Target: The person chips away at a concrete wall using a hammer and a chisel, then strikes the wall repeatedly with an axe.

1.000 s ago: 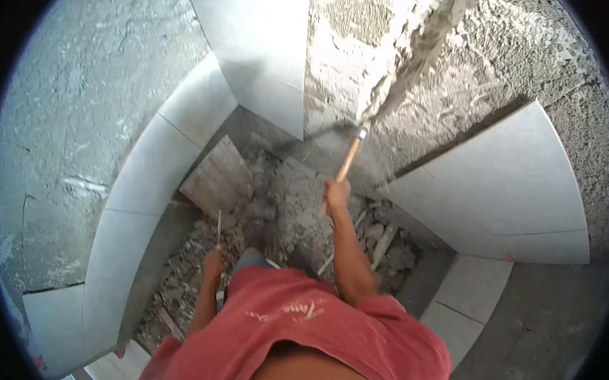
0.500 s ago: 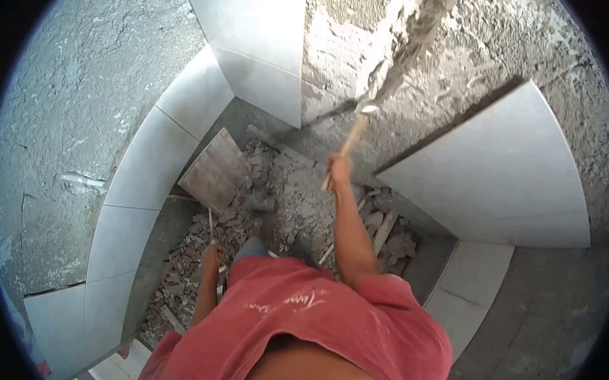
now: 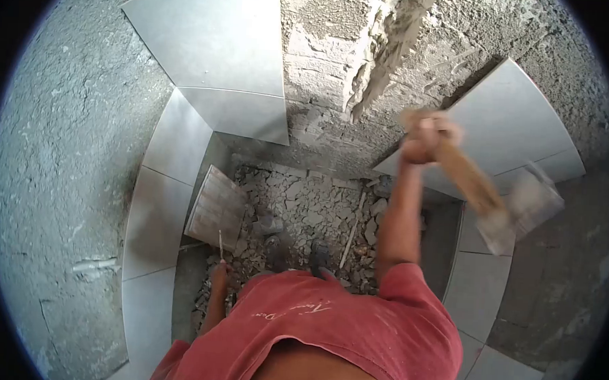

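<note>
Rubble floor; right hand swung hammer back.

The hammer is blurred, so the shape of its head cannot be told. The right hand on the handle is blurred too. The left hand is partly hidden behind the red shirt; the thin tool it holds is too small to identify.
</note>
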### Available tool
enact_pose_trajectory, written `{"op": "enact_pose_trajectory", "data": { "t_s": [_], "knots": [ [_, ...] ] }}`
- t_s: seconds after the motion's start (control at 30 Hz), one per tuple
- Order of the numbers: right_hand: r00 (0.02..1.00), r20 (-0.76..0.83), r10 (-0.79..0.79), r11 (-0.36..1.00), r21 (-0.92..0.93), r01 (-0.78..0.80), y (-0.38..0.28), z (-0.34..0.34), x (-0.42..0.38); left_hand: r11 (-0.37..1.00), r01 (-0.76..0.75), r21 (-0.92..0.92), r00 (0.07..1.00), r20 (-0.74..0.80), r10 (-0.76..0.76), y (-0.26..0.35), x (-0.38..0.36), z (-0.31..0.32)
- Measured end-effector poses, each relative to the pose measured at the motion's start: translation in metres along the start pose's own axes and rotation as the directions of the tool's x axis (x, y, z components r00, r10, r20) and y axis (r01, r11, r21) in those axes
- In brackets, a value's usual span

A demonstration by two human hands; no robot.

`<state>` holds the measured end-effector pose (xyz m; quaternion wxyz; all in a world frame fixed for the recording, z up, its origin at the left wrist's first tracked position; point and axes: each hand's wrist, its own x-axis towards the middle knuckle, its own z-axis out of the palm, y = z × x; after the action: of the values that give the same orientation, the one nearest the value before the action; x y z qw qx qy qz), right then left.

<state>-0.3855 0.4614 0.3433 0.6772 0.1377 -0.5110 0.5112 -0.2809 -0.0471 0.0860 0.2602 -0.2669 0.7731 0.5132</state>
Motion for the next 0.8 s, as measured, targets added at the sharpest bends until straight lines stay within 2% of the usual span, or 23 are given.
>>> {"op": "enact_pose_trajectory", "data": {
  "t_s": [0.03, 0.07, 0.1, 0.13, 0.17, 0.2, 0.23, 0.27, 0.3, 0.33, 0.37, 0.4, 0.43, 0.47, 0.5, 0.53, 0.6, 0.63, 0.67, 0.7, 0.73, 0.77, 0.8],
  "knots": [
    [0.993, -0.026, 0.119, 0.993, 0.028, -0.119, 0.020, -0.007, -0.056, 1.000, -0.007, 0.009, 1.000, 0.008, 0.007, 0.013, 0.006, -0.007],
    [0.811, -0.155, 0.564, 0.747, -0.325, -0.581, 0.033, -0.005, -0.126, 0.994, -0.103, 0.031, 0.995, 0.005, 0.103, 0.026, 0.014, -0.013],
    [0.446, -0.430, 0.785, 0.193, -0.515, -0.835, 0.035, -0.006, -0.191, 0.979, -0.193, 0.060, 0.981, 0.009, 0.193, 0.032, 0.019, -0.021],
    [-0.125, -0.131, 0.984, -0.132, -0.047, -0.990, 0.033, -0.015, -0.227, 0.977, -0.201, 0.073, 0.980, 0.026, 0.199, 0.027, 0.029, -0.030],
    [-0.195, -0.130, 0.972, -0.187, 0.070, -0.980, 0.038, -0.028, -0.248, 0.963, -0.252, 0.098, 0.966, 0.080, 0.245, 0.017, 0.046, -0.040],
    [-0.167, -0.123, 0.978, -0.157, 0.086, -0.984, 0.034, -0.019, -0.238, 0.938, -0.328, 0.116, 0.941, 0.125, 0.314, 0.027, 0.067, -0.049],
    [0.015, -0.252, 0.967, -0.032, -0.182, -0.983, 0.030, -0.007, -0.208, 0.922, -0.375, 0.100, 0.924, 0.126, 0.362, 0.049, 0.088, -0.046],
    [0.189, -0.361, 0.913, 0.008, -0.447, -0.894, 0.003, -0.005, -0.179, 0.890, -0.437, 0.130, 0.898, 0.121, 0.423, 0.048, 0.092, -0.048],
    [0.373, -0.209, 0.904, 0.235, -0.486, -0.842, -0.023, -0.003, -0.120, 0.863, -0.465, 0.199, 0.885, 0.148, 0.442, 0.028, 0.085, -0.071],
    [0.546, -0.102, 0.832, 0.436, -0.490, -0.755, -0.031, 0.002, -0.087, 0.857, -0.476, 0.200, 0.878, 0.162, 0.450, 0.024, 0.098, -0.071],
    [0.674, -0.181, 0.716, 0.555, -0.439, -0.707, -0.050, 0.027, -0.050, 0.893, -0.387, 0.229, 0.920, 0.164, 0.357, 0.005, 0.110, -0.080],
    [0.841, -0.064, 0.537, 0.766, -0.381, -0.518, -0.056, 0.037, -0.024, 0.919, -0.302, 0.254, 0.950, 0.160, 0.268, -0.003, 0.120, -0.083],
    [0.952, 0.041, 0.302, 0.916, -0.289, -0.278, -0.055, 0.041, -0.005, 0.917, -0.306, 0.256, 0.948, 0.169, 0.269, 0.001, 0.121, -0.082],
    [0.951, 0.039, 0.305, 0.913, -0.295, -0.281, -0.050, 0.046, 0.002, 0.896, -0.343, 0.282, 0.937, 0.163, 0.308, 0.003, 0.112, -0.080],
    [0.992, 0.054, 0.112, 0.958, -0.272, -0.093, -0.044, 0.051, 0.006, 0.873, -0.379, 0.307, 0.925, 0.155, 0.347, 0.006, 0.104, -0.077],
    [0.994, 0.061, -0.086, 0.965, -0.245, 0.099, -0.037, 0.056, 0.007, 0.873, -0.377, 0.310, 0.926, 0.153, 0.346, 0.007, 0.100, -0.076],
    [0.996, 0.086, 0.034, 0.999, -0.023, -0.032, 0.022, 0.021, -0.083, 0.809, -0.475, 0.346, 0.880, 0.209, 0.427, 0.011, 0.094, -0.075],
    [0.880, -0.046, 0.473, 0.830, -0.312, -0.462, 0.031, 0.017, -0.144, 0.809, -0.477, 0.344, 0.879, 0.206, 0.430, 0.021, 0.086, -0.072],
    [0.585, -0.290, 0.758, 0.408, -0.489, -0.771, 0.032, 0.018, -0.203, 0.859, -0.410, 0.306, 0.911, 0.177, 0.371, 0.036, 0.074, -0.069],
    [-0.104, -0.304, 0.947, -0.178, -0.229, -0.957, 0.042, 0.012, -0.234, 0.902, -0.337, 0.271, 0.939, 0.159, 0.304, 0.040, 0.066, -0.070],
    [-0.113, -0.339, 0.934, -0.174, -0.157, -0.972, 0.040, 0.006, -0.249, 0.898, -0.345, 0.272, 0.936, 0.165, 0.310, 0.018, 0.074, -0.080],
    [-0.083, -0.330, 0.940, -0.140, -0.153, -0.978, 0.039, 0.011, -0.240, 0.734, -0.527, 0.428, 0.849, 0.227, 0.477, -0.007, 0.102, -0.092],
    [0.056, -0.358, 0.932, -0.049, -0.279, -0.959, 0.035, 0.013, -0.222, 0.515, -0.659, 0.547, 0.731, 0.306, 0.610, -0.013, 0.132, -0.090]
  ]
}}
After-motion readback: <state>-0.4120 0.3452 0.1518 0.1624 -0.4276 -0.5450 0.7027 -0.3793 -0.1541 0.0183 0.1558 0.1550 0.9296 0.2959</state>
